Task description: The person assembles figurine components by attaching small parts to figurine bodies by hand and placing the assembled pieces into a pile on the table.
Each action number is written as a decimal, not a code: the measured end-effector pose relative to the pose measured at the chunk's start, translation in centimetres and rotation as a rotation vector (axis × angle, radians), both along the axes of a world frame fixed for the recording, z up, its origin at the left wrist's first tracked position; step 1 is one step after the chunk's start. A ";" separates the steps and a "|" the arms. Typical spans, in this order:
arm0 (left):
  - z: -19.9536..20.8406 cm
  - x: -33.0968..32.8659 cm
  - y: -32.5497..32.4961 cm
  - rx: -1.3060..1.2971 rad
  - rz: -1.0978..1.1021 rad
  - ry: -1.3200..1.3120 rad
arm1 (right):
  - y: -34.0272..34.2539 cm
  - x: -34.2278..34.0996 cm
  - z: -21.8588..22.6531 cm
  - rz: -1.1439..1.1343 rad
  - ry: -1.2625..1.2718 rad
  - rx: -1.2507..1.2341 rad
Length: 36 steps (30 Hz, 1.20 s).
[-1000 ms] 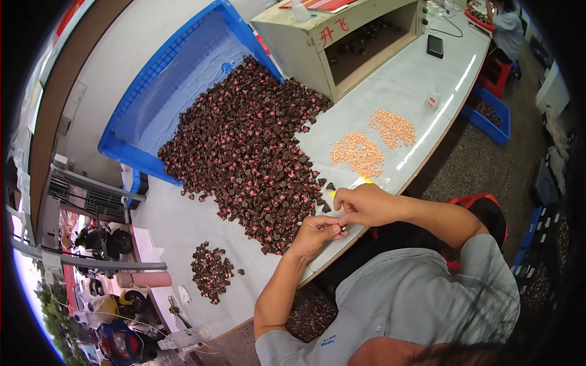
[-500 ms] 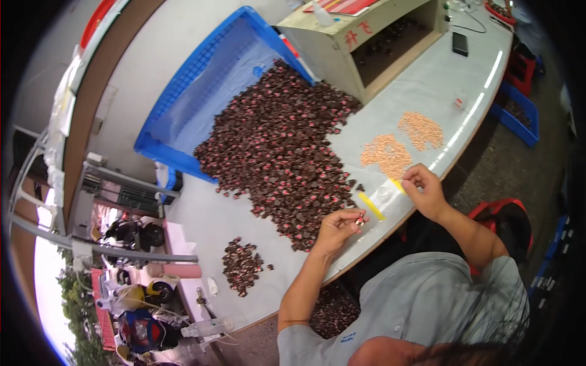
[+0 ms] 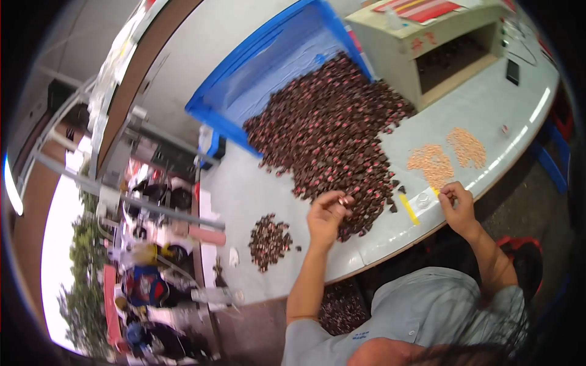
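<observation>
Piece, small and with a pale pink side showing, sits at the fingertips of the person's left hand, just above the near edge of a big heap of dark pieces. That hand points away from the body on a forearm reaching almost straight forward, fingers curled over and thumb pressed up against them, so the gap is closed down to the one piece. The right hand is well apart from it, forearm slanting inward, fingers bent and tips gathered close to the thumb beside the near end of some tan bits; I can't tell whether it has hold of one.

Those tan bits lie in two piles, one nearer and one farther right. Two yellow strips are stuck on the table, with one clear round thing between them. Over to the left is one small pile of dark pieces, with one stray piece just beside it. The pieces are too many to count. Behind the big heap I see one blue crate, one beige box and, farther right, one black phone.
</observation>
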<state>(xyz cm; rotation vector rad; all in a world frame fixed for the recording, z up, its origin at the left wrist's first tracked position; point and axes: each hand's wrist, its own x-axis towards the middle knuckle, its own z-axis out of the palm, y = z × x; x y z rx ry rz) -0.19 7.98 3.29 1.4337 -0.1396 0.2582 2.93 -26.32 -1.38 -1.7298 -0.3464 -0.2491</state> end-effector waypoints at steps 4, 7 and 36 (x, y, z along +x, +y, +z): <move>-0.1 -2.5 8.9 0.868 0.769 0.027 | -0.5 0.5 -1.1 -0.040 -0.185 -0.135; -0.6 -6.2 14.9 1.254 1.042 0.205 | -0.5 1.2 -2.0 -0.014 -0.172 -0.147; -1.3 -7.8 4.6 1.169 0.239 0.117 | -4.5 3.4 1.4 -0.100 -0.311 -0.692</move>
